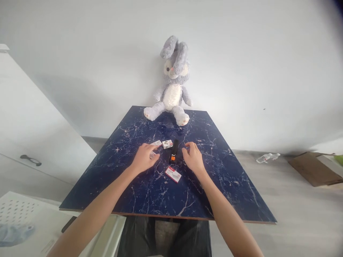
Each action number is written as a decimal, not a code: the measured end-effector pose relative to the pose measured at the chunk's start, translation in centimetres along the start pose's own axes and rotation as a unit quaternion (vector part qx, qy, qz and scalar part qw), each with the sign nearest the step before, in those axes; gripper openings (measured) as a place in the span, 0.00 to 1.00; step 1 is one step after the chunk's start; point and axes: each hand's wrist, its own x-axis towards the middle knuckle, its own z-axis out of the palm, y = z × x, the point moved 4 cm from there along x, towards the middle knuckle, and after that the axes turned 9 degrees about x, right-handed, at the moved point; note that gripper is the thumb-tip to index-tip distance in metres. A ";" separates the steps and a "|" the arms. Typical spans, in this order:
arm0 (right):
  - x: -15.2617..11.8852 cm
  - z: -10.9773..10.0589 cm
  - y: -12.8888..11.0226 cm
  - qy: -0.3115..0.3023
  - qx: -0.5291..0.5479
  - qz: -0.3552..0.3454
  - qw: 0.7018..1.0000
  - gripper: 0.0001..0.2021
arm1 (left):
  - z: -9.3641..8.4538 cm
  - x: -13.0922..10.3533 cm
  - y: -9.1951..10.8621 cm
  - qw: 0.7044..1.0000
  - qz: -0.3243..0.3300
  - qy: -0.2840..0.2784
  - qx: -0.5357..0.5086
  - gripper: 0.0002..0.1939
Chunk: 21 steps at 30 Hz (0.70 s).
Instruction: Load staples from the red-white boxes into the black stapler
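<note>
My left hand (144,157) rests at the left of a small group of things, thumb and fingers apart, with no object seen in its grasp. Beside its fingers lie a red-and-white small box (157,143) and another similar one (152,155), both partly covered by the hand. A black stapler (174,150) with an orange label stands lengthwise between the hands. Touching or close to its left side is a small white box (167,144) with dark print. Nearer to me lies a flat red-and-white box (173,174). My right hand (193,157), fingers curved and apart, is right of the stapler.
A grey plush rabbit (173,92) sits at the far end of the dark blue marbled table (171,203), against the wall. A white cabinet (32,117) stands on the left. Clear bottles (265,158) and cardboard (312,169) lie on the floor at right.
</note>
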 end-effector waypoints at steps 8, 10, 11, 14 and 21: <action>-7.8 -0.7 -3.4 -0.291 0.022 -0.169 0.941 0.14 | -0.6 -0.5 -3.6 0.991 -0.100 -0.078 0.045 0.27; -8.6 -0.5 -3.2 -0.300 -0.005 -0.178 0.937 0.18 | -0.3 -0.7 -3.2 0.993 -0.077 -0.092 0.020 0.29; -8.7 -0.4 -3.2 -0.304 -0.012 -0.181 0.935 0.20 | 0.0 -0.7 -2.9 0.993 -0.061 -0.098 0.002 0.28; -8.8 0.2 -3.2 -0.316 -0.006 -0.183 0.931 0.23 | 1.0 -0.5 -1.9 0.993 -0.021 -0.100 -0.055 0.27; -8.7 2.0 -2.6 -0.291 -0.017 -0.162 0.943 0.20 | 3.9 1.2 1.5 0.982 0.042 -0.087 -0.165 0.26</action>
